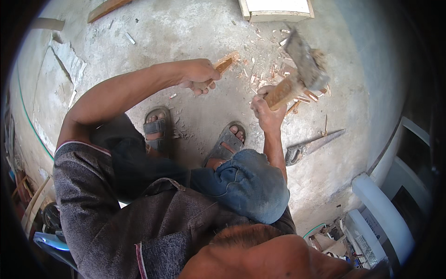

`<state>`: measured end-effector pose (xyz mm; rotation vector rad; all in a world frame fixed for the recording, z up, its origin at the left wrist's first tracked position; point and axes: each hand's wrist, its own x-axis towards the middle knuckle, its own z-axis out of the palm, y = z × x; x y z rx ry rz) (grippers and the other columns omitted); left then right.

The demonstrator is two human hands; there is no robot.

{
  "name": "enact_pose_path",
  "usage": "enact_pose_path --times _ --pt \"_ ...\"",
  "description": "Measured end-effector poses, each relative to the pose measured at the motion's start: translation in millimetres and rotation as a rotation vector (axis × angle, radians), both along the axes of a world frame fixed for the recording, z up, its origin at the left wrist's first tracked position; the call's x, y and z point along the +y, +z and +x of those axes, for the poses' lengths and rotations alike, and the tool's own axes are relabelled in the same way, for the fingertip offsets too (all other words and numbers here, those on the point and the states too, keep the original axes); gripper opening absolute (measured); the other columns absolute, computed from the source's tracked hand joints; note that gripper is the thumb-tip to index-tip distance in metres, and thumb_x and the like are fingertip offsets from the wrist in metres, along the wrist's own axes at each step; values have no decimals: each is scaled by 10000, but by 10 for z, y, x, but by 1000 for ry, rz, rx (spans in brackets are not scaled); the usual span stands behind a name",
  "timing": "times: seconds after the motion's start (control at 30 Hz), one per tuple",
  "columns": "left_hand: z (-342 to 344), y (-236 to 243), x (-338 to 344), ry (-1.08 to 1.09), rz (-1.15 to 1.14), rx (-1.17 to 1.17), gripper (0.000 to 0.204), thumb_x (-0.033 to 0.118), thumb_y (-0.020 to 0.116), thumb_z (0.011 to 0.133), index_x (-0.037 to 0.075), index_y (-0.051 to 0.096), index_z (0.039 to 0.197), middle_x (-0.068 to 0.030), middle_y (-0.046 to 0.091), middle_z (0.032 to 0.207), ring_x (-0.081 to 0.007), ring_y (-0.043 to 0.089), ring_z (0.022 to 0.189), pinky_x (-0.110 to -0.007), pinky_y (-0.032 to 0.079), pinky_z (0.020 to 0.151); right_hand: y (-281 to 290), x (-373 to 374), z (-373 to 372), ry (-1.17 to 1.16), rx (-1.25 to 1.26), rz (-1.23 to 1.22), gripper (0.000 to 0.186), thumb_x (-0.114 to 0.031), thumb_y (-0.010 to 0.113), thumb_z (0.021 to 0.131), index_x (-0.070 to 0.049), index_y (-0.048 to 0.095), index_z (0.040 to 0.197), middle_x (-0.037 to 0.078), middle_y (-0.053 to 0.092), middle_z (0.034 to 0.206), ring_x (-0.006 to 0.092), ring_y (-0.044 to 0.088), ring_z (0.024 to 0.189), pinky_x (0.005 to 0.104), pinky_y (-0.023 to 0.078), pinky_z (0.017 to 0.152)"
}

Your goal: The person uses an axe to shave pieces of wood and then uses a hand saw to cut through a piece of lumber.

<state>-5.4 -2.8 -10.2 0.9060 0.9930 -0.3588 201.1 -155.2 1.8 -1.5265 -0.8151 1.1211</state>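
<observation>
My left hand (200, 76) is closed round a short piece of wood (225, 63), its far end slanting away to the right, close above scattered chips. In my right hand (268, 109) I grip a hatchet (284, 91) by its thick wooden handle. The broad grey metal head (306, 63) is raised above the floor to the right of the wood, slightly blurred. Hatchet and wood are apart. Wood chips (260, 74) lie on the concrete floor beneath and between them.
A handsaw (313, 147) lies on the floor at my right. My sandalled feet (231, 142) are close below my hands. A white-topped box (277, 10) stands at the far side, with a wooden board (108, 9) far left. Pale blue furniture (383, 216) and clutter fill the lower right.
</observation>
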Motion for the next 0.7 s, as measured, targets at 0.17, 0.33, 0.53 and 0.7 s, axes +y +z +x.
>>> enact_pose_path --times 0.17,0.33,0.53,0.7 --pt "20 44 -1 6 15 2 347 263 542 915 -23 463 1095 -100 542 944 -166 544 643 -308 457 490 -21 250 80 91 -58 932 124 40 576 827 7 568 946 108 579 763 223 564 654 333 473 613" --pt "37 35 -75 -66 3 -33 351 271 540 921 -34 475 1083 -117 533 944 -177 555 645 -315 469 493 -1150 -185 34 276 -152 -511 162 -44 605 767 -9 591 925 77 580 715 188 565 623 298 451 567" --pt "113 29 -45 57 8 -17 259 225 561 897 -33 538 900 -108 565 825 -211 602 649 -342 504 524 78 28 119 65 -80 281 181 -12 638 800 -29 518 934 65 537 673 123 498 510 260 412 454" --pt "154 72 -45 35 19 -14 286 248 551 908 -35 531 944 -110 559 856 -207 596 646 -352 513 524 -56 225 164 99 -186 801 90 -5 598 810 -25 541 877 96 554 744 177 518 602 333 455 598"
